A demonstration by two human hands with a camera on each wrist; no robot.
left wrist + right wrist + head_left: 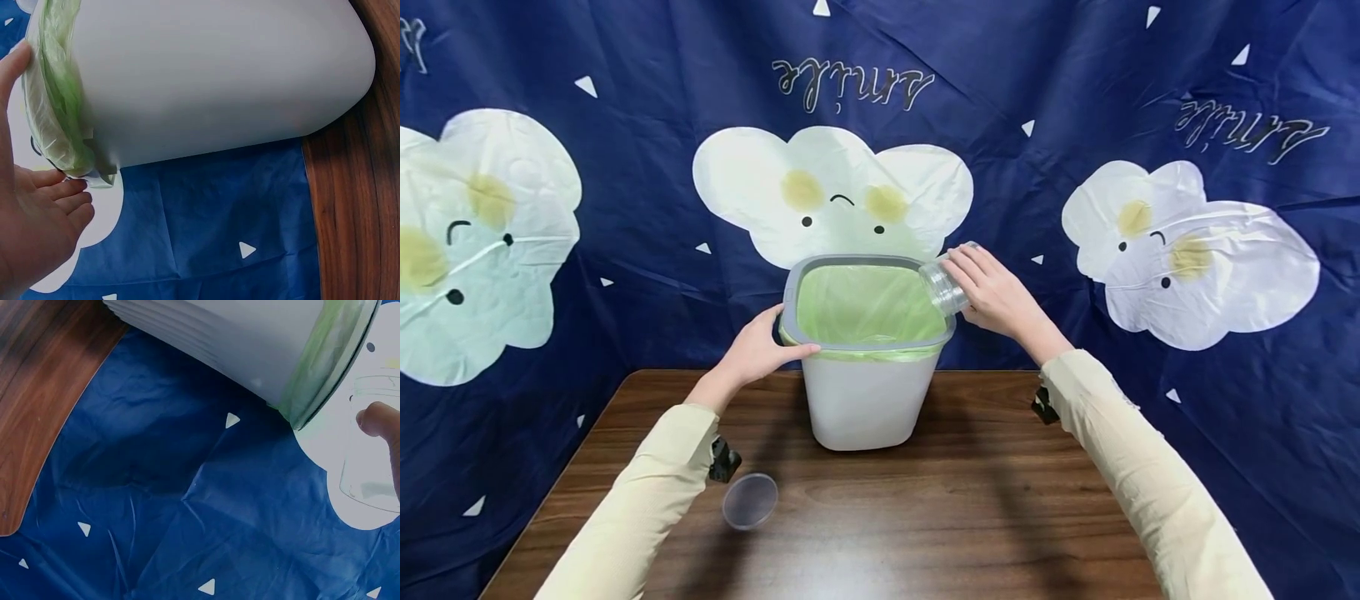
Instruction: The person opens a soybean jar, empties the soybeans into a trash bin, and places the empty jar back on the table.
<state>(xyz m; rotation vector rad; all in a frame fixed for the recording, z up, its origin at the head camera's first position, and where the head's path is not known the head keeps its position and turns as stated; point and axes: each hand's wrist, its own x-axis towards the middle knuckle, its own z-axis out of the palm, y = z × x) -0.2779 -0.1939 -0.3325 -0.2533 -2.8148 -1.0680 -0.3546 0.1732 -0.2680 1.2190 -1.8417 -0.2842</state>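
A white trash bin (867, 400) with a grey rim and a light green liner bag (865, 304) stands on the table. My left hand (756, 350) grips the rim at the bin's left front corner, thumb along the front and fingers around the side. In the left wrist view, the fingertips (75, 185) meet the bag's folded edge. My right hand (992, 290) holds a clear plastic jar (945, 286) tilted over the right side of the rim, its mouth toward the bag. The jar (369, 465) looks see-through in the right wrist view. The bin's floor is hidden.
A clear round lid (750, 502) lies on the brown wooden table (865, 533), left of the middle and nearer than the bin. Close behind the table hangs a blue curtain (1030, 208) with white clouds. The table's left edge shows beyond my left sleeve (647, 475).
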